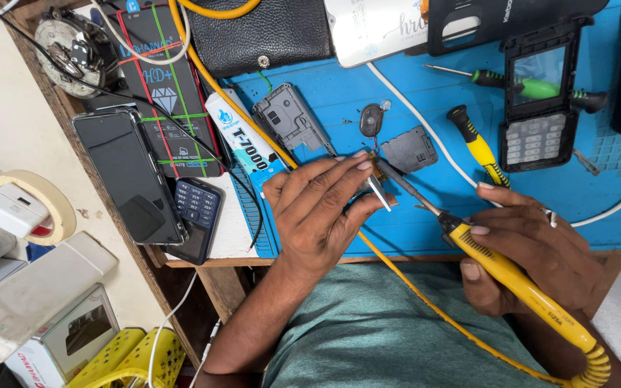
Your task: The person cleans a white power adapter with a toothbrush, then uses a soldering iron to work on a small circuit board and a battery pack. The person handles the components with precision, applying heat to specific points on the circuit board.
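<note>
Yellow soldering iron (519, 284), tip on small part (376, 172)

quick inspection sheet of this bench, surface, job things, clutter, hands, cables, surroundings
surface: blue work mat on a wooden bench.
job's things: yellow soldering iron, tip at a small part.
clutter: keypad phone frame, green screwdriver, yellow screwdriver, glue tube, black smartphone.
grippers: left hand pinches the small part; right hand grips the soldering iron.
cables: yellow cord, white cable.
surroundings: tape roll, yellow tray.
</note>
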